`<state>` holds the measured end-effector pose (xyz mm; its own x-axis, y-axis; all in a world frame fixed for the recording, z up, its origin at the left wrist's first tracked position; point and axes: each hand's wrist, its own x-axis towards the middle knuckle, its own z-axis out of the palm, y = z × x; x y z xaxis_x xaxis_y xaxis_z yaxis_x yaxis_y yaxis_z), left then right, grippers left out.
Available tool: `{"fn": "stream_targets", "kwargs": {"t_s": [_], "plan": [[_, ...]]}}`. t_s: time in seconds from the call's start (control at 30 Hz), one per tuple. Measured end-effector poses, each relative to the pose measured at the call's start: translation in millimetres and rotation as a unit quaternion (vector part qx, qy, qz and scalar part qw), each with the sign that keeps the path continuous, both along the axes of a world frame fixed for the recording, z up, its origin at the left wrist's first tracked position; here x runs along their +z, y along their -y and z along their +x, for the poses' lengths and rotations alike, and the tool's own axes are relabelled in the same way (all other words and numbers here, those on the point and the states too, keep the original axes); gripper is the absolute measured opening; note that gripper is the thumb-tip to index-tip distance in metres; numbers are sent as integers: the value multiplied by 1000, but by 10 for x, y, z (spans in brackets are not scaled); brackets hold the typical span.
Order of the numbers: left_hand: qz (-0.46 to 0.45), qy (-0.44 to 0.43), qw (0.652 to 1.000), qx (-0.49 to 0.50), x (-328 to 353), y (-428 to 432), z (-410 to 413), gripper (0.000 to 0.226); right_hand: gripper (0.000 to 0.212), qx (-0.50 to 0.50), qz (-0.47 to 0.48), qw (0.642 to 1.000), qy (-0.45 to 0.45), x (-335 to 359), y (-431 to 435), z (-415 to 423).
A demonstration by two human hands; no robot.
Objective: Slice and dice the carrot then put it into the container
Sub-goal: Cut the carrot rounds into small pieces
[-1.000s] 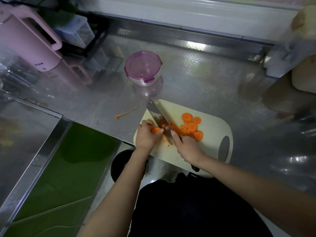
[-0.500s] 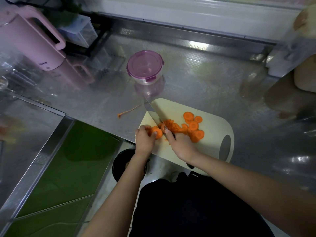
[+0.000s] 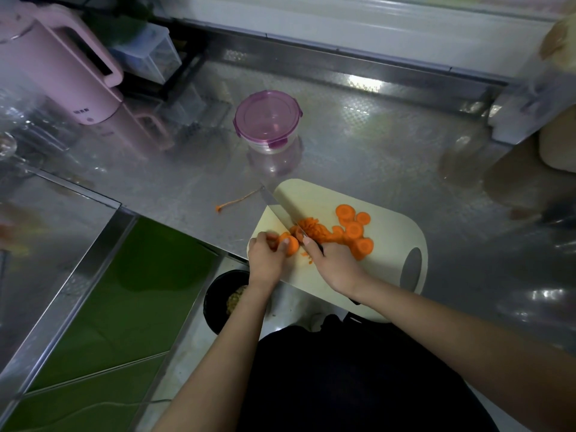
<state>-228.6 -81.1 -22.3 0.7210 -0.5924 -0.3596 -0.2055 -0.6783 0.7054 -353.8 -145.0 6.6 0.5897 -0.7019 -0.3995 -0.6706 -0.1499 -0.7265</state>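
- The round clear container point(image 3: 268, 123) is sitting on the tabletop point(image 3: 358, 151), well behind the board. Its purple clip-on lid is closed over it, and what is inside cannot be told.
- A black round bowl point(image 3: 209, 302) is showing below the tabletop's near edge, holding something pale yellow and crumbly.
- The cream cutting board point(image 3: 389, 235), round-cornered with an oval grip hole, is carrying thick round carrot slices point(image 3: 353, 229) lying overlapped, with a finely chopped heap point(image 3: 311, 229) lying to their left.
- The left hand point(image 3: 265, 258) is curling its fingers round the short carrot stub point(image 3: 292, 245) at the board's left edge.
- The right hand point(image 3: 335, 265) is gripping the knife point(image 3: 277, 210) by its handle, forefinger lying towards the blade's back. The shiny blade is standing between stub and heap.
- The tabletop is gleaming like embossed steel, and a thin carrot strip point(image 3: 238, 201) is lying on it left of the board.
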Motion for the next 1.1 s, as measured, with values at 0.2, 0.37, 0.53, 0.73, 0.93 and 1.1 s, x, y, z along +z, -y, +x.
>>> {"fn": "stream_targets", "kwargs": {"t_s": [0.2,0.37,0.53,0.73,0.93,1.1], "plan": [[-3,7,999,44,6,34,-28,17,61,2,17,1000,-2,165,40,-57],[0,-5,997,77,43,42,-7,19,64,21,14,1000,-15,200,30,-98],[-23,-8,995,93,65,21,-24,20,63,23,18,999,-27,174,34,-79],[-28,10,998,58,120,-4,-39,13,66,17,10,999,-39,167,14,-38],[-12,9,999,46,138,20,-4,15,62,19,6,997,-70,169,-62,8],[1,12,999,32,132,21,13,17,59,15,-9,995,-95,149,-116,25]]}}
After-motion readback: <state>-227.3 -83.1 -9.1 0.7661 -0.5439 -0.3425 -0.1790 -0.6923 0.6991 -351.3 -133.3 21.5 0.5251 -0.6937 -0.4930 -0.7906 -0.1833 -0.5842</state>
